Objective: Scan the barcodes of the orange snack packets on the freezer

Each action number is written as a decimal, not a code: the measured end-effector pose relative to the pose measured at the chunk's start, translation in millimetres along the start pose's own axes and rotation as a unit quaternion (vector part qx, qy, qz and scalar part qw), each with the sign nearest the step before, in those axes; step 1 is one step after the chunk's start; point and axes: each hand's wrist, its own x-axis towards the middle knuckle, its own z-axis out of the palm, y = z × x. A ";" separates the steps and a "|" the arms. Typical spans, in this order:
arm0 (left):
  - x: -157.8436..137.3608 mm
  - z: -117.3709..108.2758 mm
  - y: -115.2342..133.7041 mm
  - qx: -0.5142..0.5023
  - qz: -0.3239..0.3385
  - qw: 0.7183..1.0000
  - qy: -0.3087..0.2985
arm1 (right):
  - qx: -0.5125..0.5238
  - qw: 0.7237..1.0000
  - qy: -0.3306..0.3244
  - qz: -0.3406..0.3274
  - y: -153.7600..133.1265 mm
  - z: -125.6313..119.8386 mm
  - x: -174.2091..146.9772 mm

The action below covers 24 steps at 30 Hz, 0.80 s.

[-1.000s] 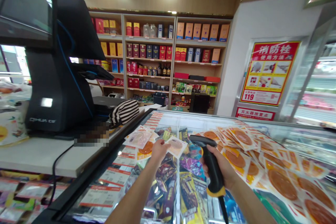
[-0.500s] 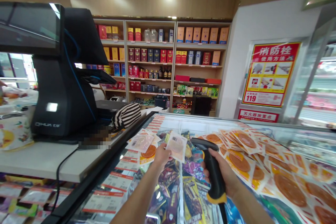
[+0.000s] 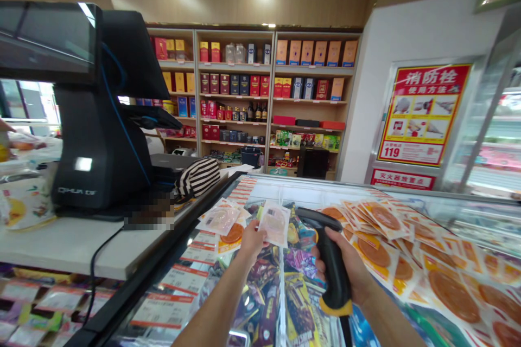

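Observation:
Between the thumb and fingers of my left hand [image 3: 253, 239] is a flat, pale plastic packet [image 3: 274, 223], its printed label side with a barcode facing up. My right hand [image 3: 345, 263] grips the handle of a black and yellow barcode scanner [image 3: 334, 260], whose head points left toward the packet. A gap separates scanner and packet. Left of my left hand lie a few similar packets [image 3: 222, 219], some label side up, one showing a round orange-brown slice [image 3: 233, 233]. To the right, many such packets [image 3: 376, 246] are spread in an overlapping heap on the freezer's glass top.
Under the glass of the chest freezer [image 3: 281, 287] lie colourful wrapped ice creams. Price tags [image 3: 163, 309] line its left side. A black checkout terminal [image 3: 97, 146] stands on the white counter [image 3: 109, 252], beside a striped cloth item [image 3: 199, 178]. Shelves of boxes [image 3: 232, 85] stand behind.
Both hands stay nearly where they were, still holding the packet and the scanner. The view has shifted very slightly.

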 end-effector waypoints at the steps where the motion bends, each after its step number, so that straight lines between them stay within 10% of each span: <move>1: -0.2 0.1 0.2 0.003 0.003 1.000 0.004 | 0.001 1.000 0.001 -0.006 -0.4 0.4 0.2; 10: 12.1 -27.0 24.5 0.096 0.064 0.987 0.112 | -0.010 0.999 0.033 -0.031 -7.2 -2.9 4.6; 17: 10.8 -95.7 53.1 0.285 0.198 0.908 0.233 | -0.013 0.998 0.044 -0.032 -6.2 -4.7 6.6; 24: -4.3 -106.9 27.2 0.417 0.223 0.870 0.142 | -0.017 0.999 0.036 -0.037 -2.2 -10.4 10.6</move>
